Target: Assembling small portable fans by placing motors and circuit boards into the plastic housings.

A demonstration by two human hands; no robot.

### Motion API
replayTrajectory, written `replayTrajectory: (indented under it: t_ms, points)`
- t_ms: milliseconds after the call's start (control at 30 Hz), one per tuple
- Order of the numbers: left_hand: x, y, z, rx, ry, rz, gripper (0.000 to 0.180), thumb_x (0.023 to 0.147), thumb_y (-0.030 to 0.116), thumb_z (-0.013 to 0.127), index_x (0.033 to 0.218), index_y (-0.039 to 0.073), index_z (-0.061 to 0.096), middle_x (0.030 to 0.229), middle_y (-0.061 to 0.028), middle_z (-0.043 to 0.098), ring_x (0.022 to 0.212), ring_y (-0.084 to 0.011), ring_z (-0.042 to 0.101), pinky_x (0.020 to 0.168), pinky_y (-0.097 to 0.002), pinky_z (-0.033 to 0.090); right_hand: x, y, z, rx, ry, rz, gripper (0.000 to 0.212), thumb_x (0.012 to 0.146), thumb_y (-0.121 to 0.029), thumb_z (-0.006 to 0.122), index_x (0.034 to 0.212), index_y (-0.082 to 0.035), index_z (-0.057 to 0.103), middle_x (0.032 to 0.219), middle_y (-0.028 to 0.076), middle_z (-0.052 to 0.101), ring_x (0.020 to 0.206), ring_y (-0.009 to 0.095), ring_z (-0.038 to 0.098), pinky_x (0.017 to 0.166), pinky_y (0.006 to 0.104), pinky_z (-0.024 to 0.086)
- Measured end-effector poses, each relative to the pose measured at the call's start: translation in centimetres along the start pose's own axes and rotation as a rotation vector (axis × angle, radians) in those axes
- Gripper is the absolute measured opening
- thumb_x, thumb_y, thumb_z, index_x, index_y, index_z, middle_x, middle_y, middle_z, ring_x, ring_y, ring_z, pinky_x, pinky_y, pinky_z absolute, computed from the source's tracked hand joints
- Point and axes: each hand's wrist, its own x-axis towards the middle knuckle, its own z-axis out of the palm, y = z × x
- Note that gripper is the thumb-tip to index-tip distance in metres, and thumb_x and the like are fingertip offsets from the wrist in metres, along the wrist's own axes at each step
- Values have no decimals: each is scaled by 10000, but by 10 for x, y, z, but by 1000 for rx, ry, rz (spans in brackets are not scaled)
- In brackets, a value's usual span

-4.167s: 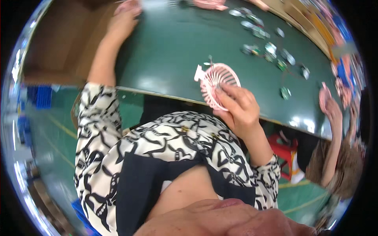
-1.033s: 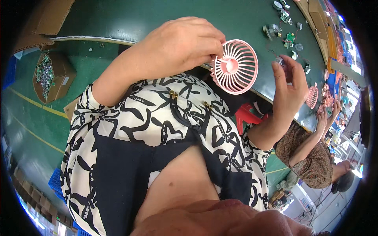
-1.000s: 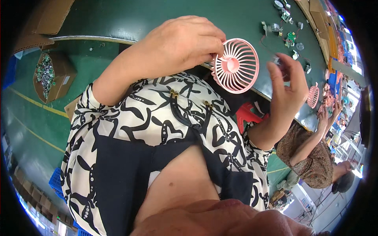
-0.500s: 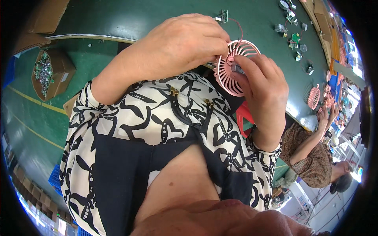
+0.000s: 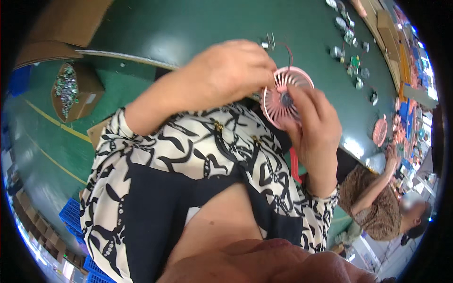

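Since half a second ago my right hand has slid lower over the pink fan grille, so its thumb now presses near the dark hub at the centre instead of covering the rim. My left hand has barely shifted; it is curled closed on the grille's left edge, fingers wrapped round the rim. The right hand is closed too, palm behind the disc and thumb on its face, so both hands grip the same part between them.

The grille sits upper centre-right of the frame, held above the near edge of the green desk, tilted so its ribs face me. A thin red wire loops up from its top edge toward small metal parts on the desk just above.

To do this well, I judge I should keep the left hand steady as the anchor and let only the right thumb work at the hub, pressing straight rather than at a slant so the thin ribs do not bend. The wire should stay free of my fingers; pinching it under the rim looks like the main risk.

Further small parts lie scattered toward the upper right.
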Motion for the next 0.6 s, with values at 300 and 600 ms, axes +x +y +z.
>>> replayTrajectory:
  t_ms: [300, 600]
  points:
    - [11, -4, -38, -289, -97, -184, 190, 789, 34, 709, 970, 16, 652, 1164, -145, 647, 1076, -297, 631, 930, -378, 494, -32, 16, 44, 42, 231, -152, 526, 697, -234, 763, 1195, -86, 680, 1217, 69, 632, 938, 220, 599, 811, 351, 440]
    - [129, -110, -48, 650, 65, 90, 554, 792, 119, 683, 1304, 51, 484, 1318, -244, 509, 1266, -441, 445, 1062, -486, 387, -40, 31, 49, 221, 445, -114, 499, 685, -232, 806, 1152, -92, 701, 1152, 124, 652, 909, 275, 641, 759, 377, 499]
